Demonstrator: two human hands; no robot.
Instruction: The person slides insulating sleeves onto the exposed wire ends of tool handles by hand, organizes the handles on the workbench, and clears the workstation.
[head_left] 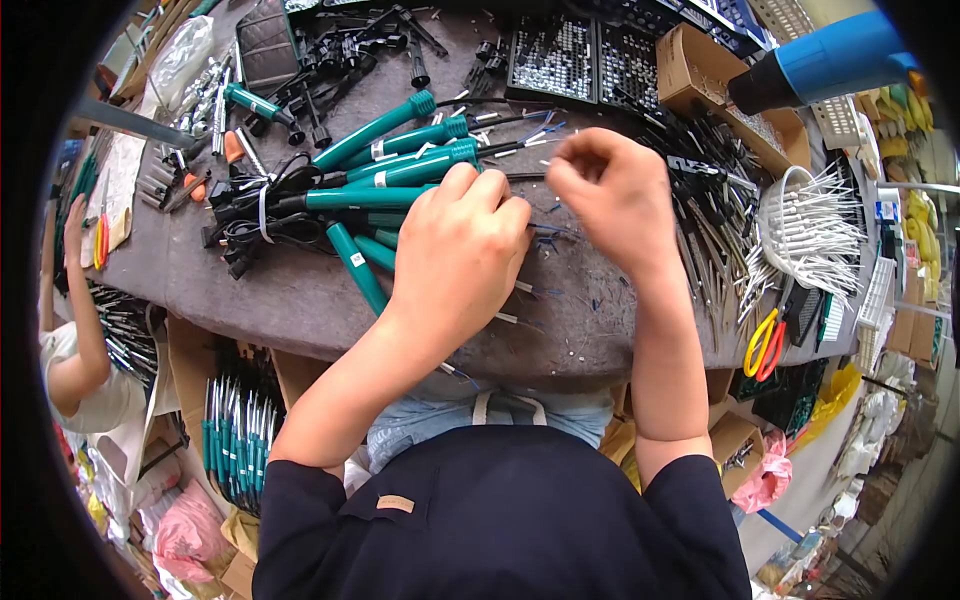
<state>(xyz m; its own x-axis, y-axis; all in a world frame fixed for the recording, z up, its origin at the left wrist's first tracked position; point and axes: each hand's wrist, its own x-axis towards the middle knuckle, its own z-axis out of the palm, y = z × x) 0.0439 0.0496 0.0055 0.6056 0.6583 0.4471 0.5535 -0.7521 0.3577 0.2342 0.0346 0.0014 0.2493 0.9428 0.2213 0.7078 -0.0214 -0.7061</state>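
My left hand [455, 250] is closed over the end of a green soldering iron handle [365, 199], its fingertips hidden underneath. Thin wires stick out past its knuckles. To the right, my right hand [620, 195] hovers above the table with thumb and forefinger curled together; whatever they may hold is too small to make out. Around my left hand several more green handles [385, 130] lie fanned out, with white-sleeved and blue wire ends [540, 132] pointing right. Their black cords [262, 205] are bundled at the left.
A bowl of white-tipped rods [785, 190] stands right, near yellow and red-handled scissors [765, 345]. A blue heat gun [835, 62] juts in above cardboard trays [690, 70]. Black trays of small metal parts [552, 60] sit behind. Another person's arm [85, 310] shows at far left.
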